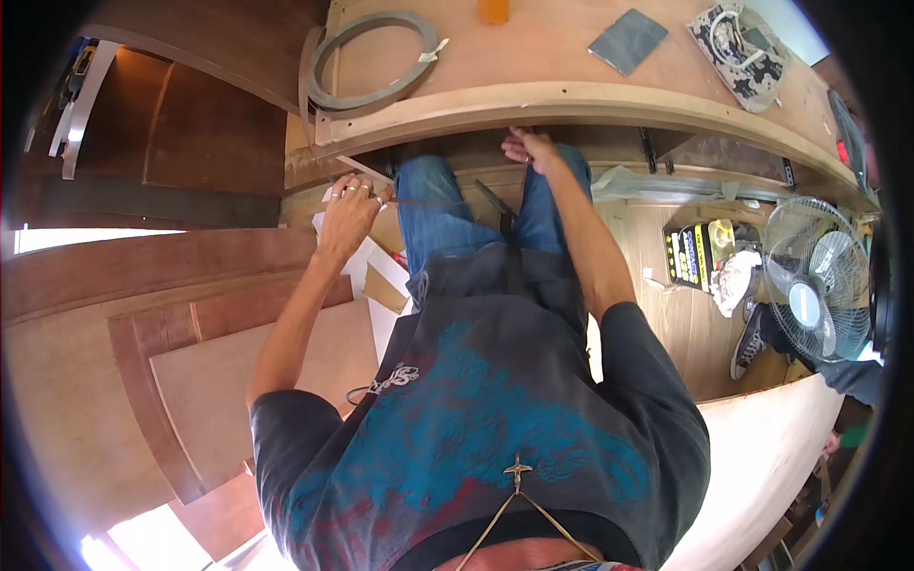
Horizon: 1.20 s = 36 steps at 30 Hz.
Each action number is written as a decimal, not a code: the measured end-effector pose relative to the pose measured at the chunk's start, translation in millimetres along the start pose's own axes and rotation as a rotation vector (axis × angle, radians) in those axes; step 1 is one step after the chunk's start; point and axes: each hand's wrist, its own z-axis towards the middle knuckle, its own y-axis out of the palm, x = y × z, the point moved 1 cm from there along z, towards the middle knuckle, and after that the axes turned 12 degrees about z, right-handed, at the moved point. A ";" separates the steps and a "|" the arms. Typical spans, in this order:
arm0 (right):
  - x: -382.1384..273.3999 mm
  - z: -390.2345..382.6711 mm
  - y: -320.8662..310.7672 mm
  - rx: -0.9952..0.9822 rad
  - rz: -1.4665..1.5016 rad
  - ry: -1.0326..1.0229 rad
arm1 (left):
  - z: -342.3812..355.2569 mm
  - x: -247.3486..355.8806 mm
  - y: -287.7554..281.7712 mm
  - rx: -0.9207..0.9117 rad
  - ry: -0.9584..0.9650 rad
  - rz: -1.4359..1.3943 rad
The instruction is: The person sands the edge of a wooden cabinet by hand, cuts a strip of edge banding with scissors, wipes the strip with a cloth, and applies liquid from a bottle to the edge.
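My left hand [352, 202], with rings on its fingers, is closed at the near left corner of the wooden cabinet panel [571, 107]. A thin, dark strip-like thing [428, 203] runs rightward from it across my knees; its exact kind is unclear. Close under the panel's front edge is my right hand [531, 150], fingers loosely apart and nothing visible in them. Between my thighs stands a dark, narrow bar-like object [497, 203]. A flat grey-brown coil of edging [328, 71] lies on the panel above my left hand.
A dark flat sheet [628, 41], an orange piece [493, 10] and a patterned cloth cap [738, 57] rest on the panel. At right are a fan [815, 281], a black-and-yellow box [695, 255] and another person's shoe [750, 340]. Wooden boards [257, 381] lean at left.
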 end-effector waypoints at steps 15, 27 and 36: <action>-20.5 -143.9 -107.8 -0.072 1.097 -0.356 | 26.0 -100.0 -135.2 0.649 -0.216 0.211; -51.3 -154.8 -115.1 0.420 0.884 -0.634 | -77.2 -42.4 -80.9 -0.356 -0.107 -0.114; -95.5 -124.2 -173.3 0.573 0.513 -0.766 | -93.6 -23.5 38.6 -0.338 -0.355 -0.713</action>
